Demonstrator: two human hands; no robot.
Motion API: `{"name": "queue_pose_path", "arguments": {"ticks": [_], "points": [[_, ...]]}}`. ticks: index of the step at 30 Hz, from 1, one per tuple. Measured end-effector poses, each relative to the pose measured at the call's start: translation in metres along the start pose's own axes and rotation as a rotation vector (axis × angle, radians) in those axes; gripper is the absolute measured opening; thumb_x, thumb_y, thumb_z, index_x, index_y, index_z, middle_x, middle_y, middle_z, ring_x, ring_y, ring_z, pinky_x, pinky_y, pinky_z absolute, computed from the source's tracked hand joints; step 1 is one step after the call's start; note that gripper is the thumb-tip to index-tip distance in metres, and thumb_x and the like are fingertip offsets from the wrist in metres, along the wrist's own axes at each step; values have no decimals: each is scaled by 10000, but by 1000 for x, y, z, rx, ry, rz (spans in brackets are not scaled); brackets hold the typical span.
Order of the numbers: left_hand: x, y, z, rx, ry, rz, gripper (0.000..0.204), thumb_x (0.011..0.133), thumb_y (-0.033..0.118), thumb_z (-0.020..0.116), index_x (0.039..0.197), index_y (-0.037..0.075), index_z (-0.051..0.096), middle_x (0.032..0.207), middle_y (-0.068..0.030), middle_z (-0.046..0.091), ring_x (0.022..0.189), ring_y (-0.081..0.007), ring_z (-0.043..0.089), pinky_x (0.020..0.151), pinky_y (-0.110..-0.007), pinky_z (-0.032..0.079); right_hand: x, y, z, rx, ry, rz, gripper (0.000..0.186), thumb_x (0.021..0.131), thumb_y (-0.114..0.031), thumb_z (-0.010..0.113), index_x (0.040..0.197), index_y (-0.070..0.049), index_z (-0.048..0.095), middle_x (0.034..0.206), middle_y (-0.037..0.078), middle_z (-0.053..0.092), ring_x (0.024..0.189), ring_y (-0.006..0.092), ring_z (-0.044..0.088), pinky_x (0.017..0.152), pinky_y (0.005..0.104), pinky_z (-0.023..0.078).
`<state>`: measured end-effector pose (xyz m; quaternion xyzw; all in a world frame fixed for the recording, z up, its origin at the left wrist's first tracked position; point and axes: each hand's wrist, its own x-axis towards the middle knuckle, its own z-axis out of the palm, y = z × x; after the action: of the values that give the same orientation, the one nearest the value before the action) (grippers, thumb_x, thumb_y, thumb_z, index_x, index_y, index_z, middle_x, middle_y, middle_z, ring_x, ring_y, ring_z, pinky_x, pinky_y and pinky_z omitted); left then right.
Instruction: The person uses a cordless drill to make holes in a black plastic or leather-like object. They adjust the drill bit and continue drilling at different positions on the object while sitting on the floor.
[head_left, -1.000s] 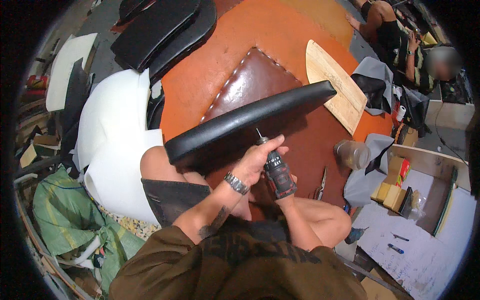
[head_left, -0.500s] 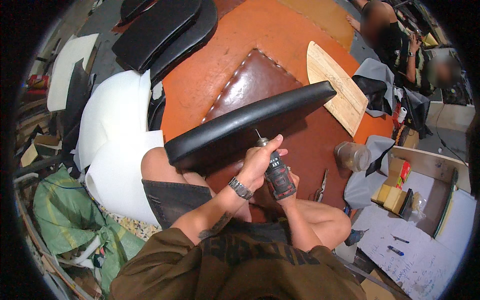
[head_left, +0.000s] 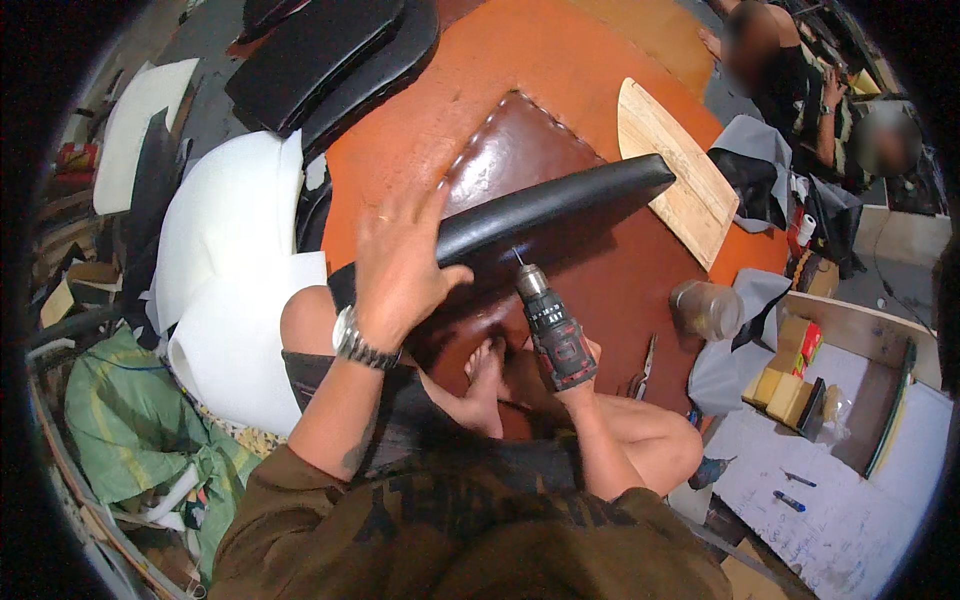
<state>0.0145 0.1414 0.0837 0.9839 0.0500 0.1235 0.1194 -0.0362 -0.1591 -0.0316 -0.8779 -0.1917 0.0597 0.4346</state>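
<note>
A black padded panel [head_left: 560,200] stands tilted on edge in front of me, its long rim running from lower left to upper right. My left hand [head_left: 400,265] is over the left part of that rim, thumb apart from its stretched fingers; I cannot tell how firmly it touches. In my right hand [head_left: 580,392] is a black and red cordless drill [head_left: 556,335], held by its grip, with most of the fingers hidden behind it. The drill's thin bit [head_left: 519,256] points up at the panel's shaded near face; contact cannot be made out.
Under the panel lie brown and orange leather sheets [head_left: 380,150]. A wooden board [head_left: 665,165], a clear jar [head_left: 705,310] and scissors [head_left: 645,370] are to the right. White foam [head_left: 235,220] lies left, black cushions [head_left: 320,70] far left. Another person [head_left: 775,85] sits far right.
My left hand has left the front of the drill and moved left and up to the panel's rim. The right hand still holds the drill, its tip slightly higher.
</note>
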Motion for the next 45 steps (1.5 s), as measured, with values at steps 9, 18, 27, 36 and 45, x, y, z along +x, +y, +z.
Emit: {"name": "queue_pose_path", "arguments": {"ticks": [9, 18, 27, 36, 45], "points": [[-11, 1, 17, -83, -362, -109, 796, 684, 294, 968, 1356, 68, 606, 1094, -159, 698, 1032, -370, 695, 874, -478, 545, -3, 4, 3, -39, 30, -91, 324, 810, -85, 839, 1120, -43, 756, 1173, 148, 767, 1008, 291, 763, 916, 378, 602], [-12, 2, 16, -101, -352, -110, 775, 689, 291, 965, 1341, 68, 612, 1081, -155, 684, 1041, -373, 686, 881, -486, 537, -9, 8, 5, 18, 13, 8, 341, 849, -81, 825, 1175, -36, 738, 1179, 142, 764, 1029, 276, 761, 933, 373, 595], [-11, 2, 15, -109, -339, -115, 755, 674, 277, 971, 1319, 80, 633, 1077, -151, 680, 1021, -362, 691, 862, -481, 546, -13, 13, 9, -121, -7, -96, 416, 879, -121, 812, 1270, -64, 684, 1185, 114, 765, 1007, 250, 763, 917, 368, 596], [-13, 4, 16, -124, -305, -98, 746, 680, 270, 966, 1315, 78, 626, 1054, -144, 668, 1004, -368, 677, 859, -487, 532, -7, 9, -3, -244, -77, 143, 473, 850, -237, 814, 1287, -96, 701, 1046, 113, 775, 930, 307, 756, 846, 412, 596], [-15, 4, 20, -102, -322, -115, 722, 696, 285, 955, 1302, 73, 624, 1061, -140, 669, 998, -370, 673, 863, -484, 525, 10, 1, -14, -224, -35, 12, 380, 808, -141, 792, 1174, -47, 749, 904, 130, 749, 808, 323, 714, 782, 426, 559]]}}
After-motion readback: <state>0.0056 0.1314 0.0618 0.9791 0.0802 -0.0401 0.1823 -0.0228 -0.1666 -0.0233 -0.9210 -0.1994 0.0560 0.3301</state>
